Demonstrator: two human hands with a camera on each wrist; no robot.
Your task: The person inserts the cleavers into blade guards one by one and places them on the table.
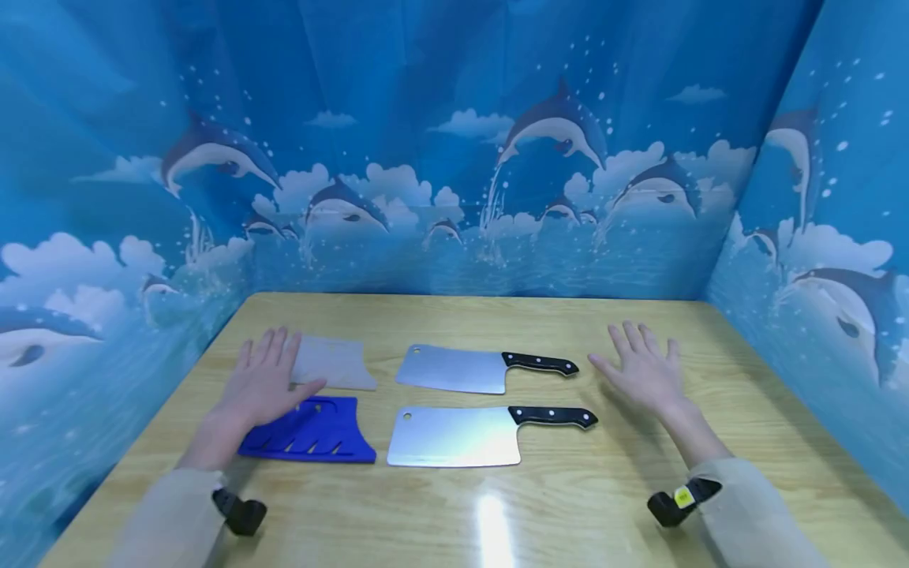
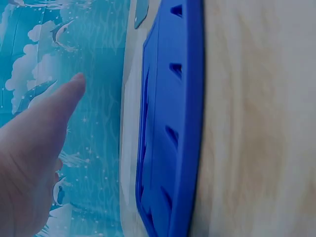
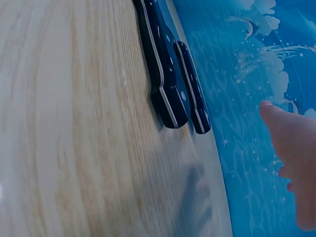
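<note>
Two cleavers lie flat on the table with their black riveted handles to the right: a far cleaver [image 1: 454, 369] and a near cleaver [image 1: 454, 438]. Left of them are two blade guards, a whitish translucent one [image 1: 332, 363] behind and a blue slotted one [image 1: 319, 432] in front. My left hand [image 1: 264, 385], fingers spread, is over the left part of the guards and hides some of both. Its thumb stands out above the blue guard in the left wrist view. My right hand [image 1: 645, 375] hovers right of the cleaver handles [image 3: 165, 94], fingers spread, holding nothing.
The wooden table [image 1: 568, 505] carries a bright light reflection near its front. Blue curtains [image 1: 440, 260] printed with dolphins and clouds close off the back and both sides. Each wrist wears a strap with a small black device [image 1: 245, 517].
</note>
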